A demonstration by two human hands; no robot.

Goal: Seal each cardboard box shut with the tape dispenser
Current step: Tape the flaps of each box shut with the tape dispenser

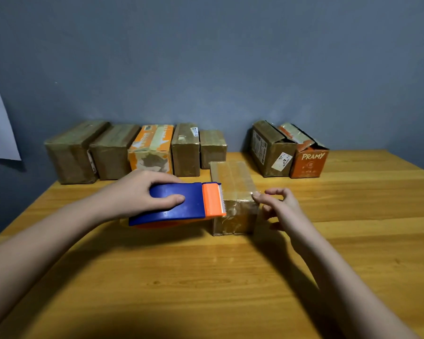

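A blue and orange tape dispenser [181,204] is gripped by the left hand [142,192]; its fingers are curled round the blue body, with the thumb laid along the near side. The toothed orange edge is held against the left side of a small cardboard box [234,199], which stands on the wooden bench [206,277] in front of the person. A strip of clear tape seems to run across the top of this box toward the right hand [279,206]. There the fingertips [256,196] of the right hand are pressed on the upper right edge of the box — whether the tape end is pinched or only pushed down cannot be told.

By judgement, this box is in the middle of being sealed: the strip is laid but not yet cut.

Along the wall a row of five boxes [135,150] is seen at the left, all closed and shiny with tape, so they are probably finished. At the right two boxes [289,150] are set apart — their top flaps stand open, and they appear to be left for sealing.
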